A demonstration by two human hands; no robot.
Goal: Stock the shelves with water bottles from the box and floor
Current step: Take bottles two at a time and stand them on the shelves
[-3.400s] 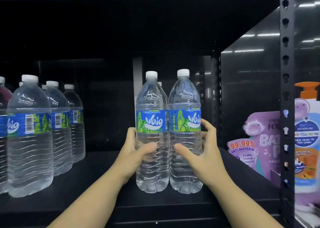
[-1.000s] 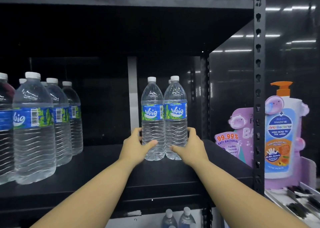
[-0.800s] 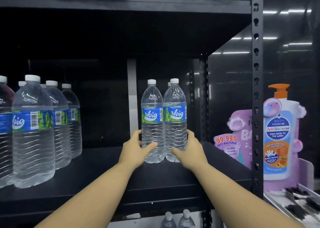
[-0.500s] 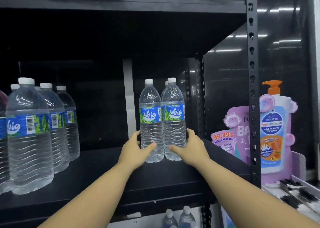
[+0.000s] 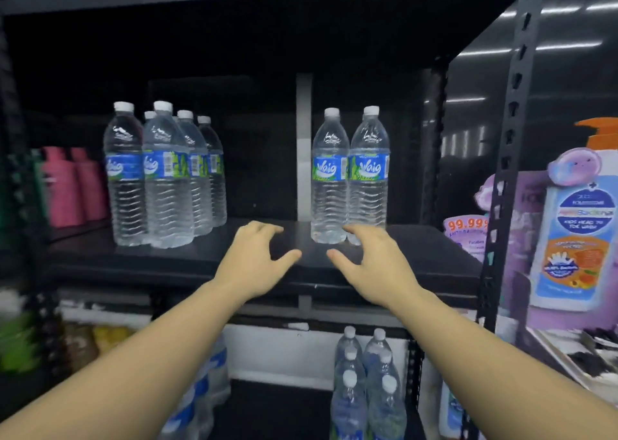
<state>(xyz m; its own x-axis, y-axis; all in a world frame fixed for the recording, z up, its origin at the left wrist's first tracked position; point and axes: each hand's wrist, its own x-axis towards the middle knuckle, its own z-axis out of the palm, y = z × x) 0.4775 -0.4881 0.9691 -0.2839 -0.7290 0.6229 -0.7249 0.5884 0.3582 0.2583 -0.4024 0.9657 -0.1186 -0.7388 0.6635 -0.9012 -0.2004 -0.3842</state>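
Observation:
Two clear water bottles with blue "Waig" labels and white caps, the left one [image 5: 329,178] and the right one [image 5: 368,177], stand upright side by side at the right of the black shelf [image 5: 187,265]. My left hand [image 5: 255,260] hovers in front of them, fingers spread, holding nothing. My right hand [image 5: 371,265] is also open; its fingertips overlap the base of the right bottle in the image. A group of several more water bottles [image 5: 164,175] stands at the shelf's left.
More water bottles [image 5: 366,386] stand on the shelf below, at right and left. Pink containers [image 5: 72,188] sit at far left. A perforated black upright [image 5: 511,131] bounds the right side, with a baby-wash pump bottle [image 5: 578,225] and purple display beyond it.
Both hands have let go of the two bottles and pulled back toward me with fingers spread. The view has drawn back and dropped, showing the lower shelf.

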